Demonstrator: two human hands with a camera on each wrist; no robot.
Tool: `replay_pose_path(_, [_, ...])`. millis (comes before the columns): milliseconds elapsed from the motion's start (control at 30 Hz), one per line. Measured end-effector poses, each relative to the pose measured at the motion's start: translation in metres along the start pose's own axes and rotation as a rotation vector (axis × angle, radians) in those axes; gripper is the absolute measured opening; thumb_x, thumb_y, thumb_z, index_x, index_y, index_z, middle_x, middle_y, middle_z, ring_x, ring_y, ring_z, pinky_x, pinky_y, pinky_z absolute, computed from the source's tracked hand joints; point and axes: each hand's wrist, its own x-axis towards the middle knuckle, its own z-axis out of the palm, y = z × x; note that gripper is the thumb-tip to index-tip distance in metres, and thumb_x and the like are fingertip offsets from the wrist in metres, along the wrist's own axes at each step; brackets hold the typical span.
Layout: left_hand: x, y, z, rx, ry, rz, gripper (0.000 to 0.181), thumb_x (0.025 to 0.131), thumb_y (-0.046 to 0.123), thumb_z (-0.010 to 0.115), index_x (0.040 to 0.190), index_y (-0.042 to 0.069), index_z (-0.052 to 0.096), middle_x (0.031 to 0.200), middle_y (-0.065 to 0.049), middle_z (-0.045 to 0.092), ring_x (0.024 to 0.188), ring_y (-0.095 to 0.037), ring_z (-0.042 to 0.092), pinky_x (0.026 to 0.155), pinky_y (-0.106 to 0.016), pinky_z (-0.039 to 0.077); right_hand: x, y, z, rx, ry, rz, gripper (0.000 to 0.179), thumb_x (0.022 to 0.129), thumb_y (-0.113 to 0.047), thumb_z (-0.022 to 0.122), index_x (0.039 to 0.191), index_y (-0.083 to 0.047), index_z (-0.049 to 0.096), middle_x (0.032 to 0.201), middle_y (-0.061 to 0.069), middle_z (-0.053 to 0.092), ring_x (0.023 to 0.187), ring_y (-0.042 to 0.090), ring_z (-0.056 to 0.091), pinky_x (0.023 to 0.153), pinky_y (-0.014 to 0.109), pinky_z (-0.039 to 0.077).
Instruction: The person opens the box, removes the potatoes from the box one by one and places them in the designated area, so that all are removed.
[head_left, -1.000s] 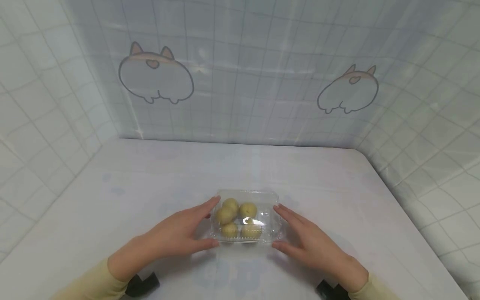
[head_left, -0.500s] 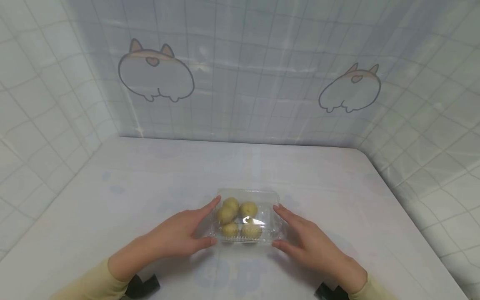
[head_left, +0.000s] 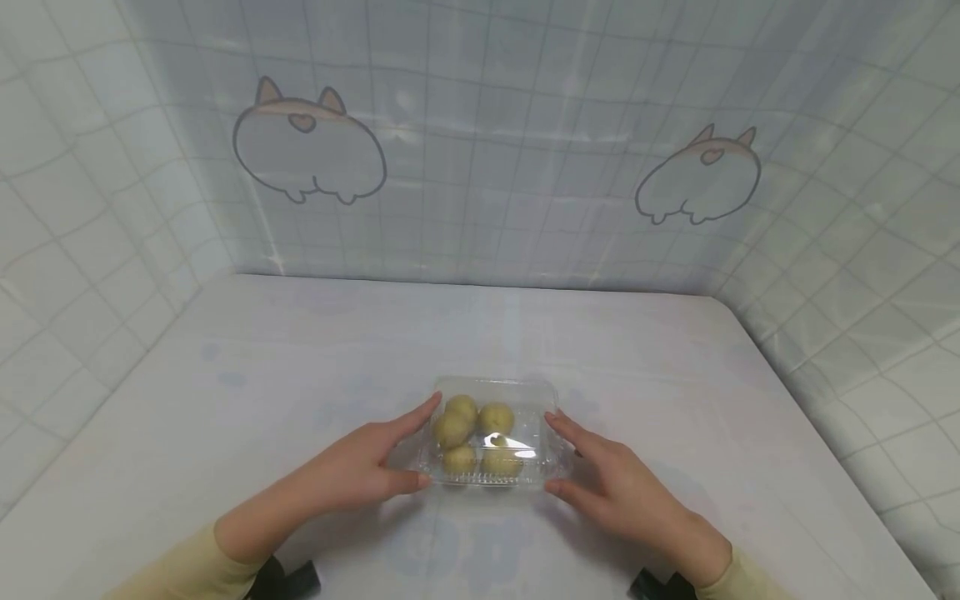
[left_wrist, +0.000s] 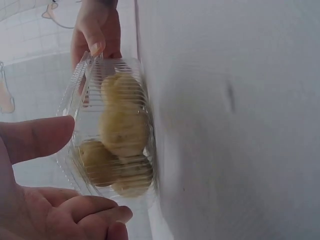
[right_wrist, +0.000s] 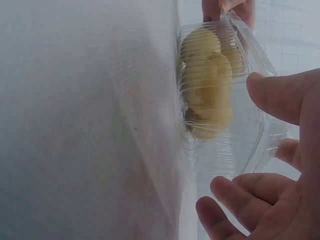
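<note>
A clear plastic clamshell box [head_left: 534, 429] sits in front of me with its lid down. Inside it several small yellow potatoes [head_left: 497, 419] are bunched mostly toward its left. My left hand [head_left: 360, 467] is at the box's left end, index fingertip by the upper corner and thumb by the lower one. In the left wrist view its thumb [left_wrist: 47, 137] lies right at the rim, and the other fingers are loosely bent. My right hand [head_left: 622, 483] mirrors it at the right end. Its thumb [right_wrist: 280, 95] is at the rim in the right wrist view, fingers spread and relaxed.
A pale cloth covers the table [head_left: 480, 333]. Behind it hangs a grid-patterned curtain [head_left: 510, 167] with cartoon animal prints, and similar panels flank both sides. Dark straps [head_left: 288, 579] sit at the wrists below pale yellow sleeves [head_left: 187, 567].
The left thumb has drawn back slightly to the left along the box's front edge. The right hand and the box stay almost where they were.
</note>
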Motion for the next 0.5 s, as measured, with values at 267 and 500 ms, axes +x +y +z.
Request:
replay_pose_path(267, [-0.0011,-0.0001,-0.0034,-0.024,-0.004,0.015,0.084,0.092,0.043,0.067,0.159,0.025,0.02,0.148,-0.013,0.045,0.135,-0.031,0.043,0.107,-0.056,0.034,-0.0001,0.0016,-0.0004,-0.06,0.001,-0.043,0.076,0.091,-0.043,0.071,0.154,-0.021,0.036,0.15,0.008,0.044,0.134,0.02,0.045,0.104,0.042,0.042])
replay_pose_path(500, [-0.0002,-0.0021,-0.0058,0.047,0.016,0.048,0.087,0.088,0.059,0.066,0.158,0.027,0.025,0.145,-0.012,0.05,0.133,-0.03,0.046,0.105,-0.054,0.038,-0.0027,0.0022,-0.0037,-0.091,-0.015,0.007,0.075,0.091,-0.051,0.067,0.155,-0.026,0.035,0.153,0.004,0.041,0.138,0.018,0.039,0.107,0.044,0.038])
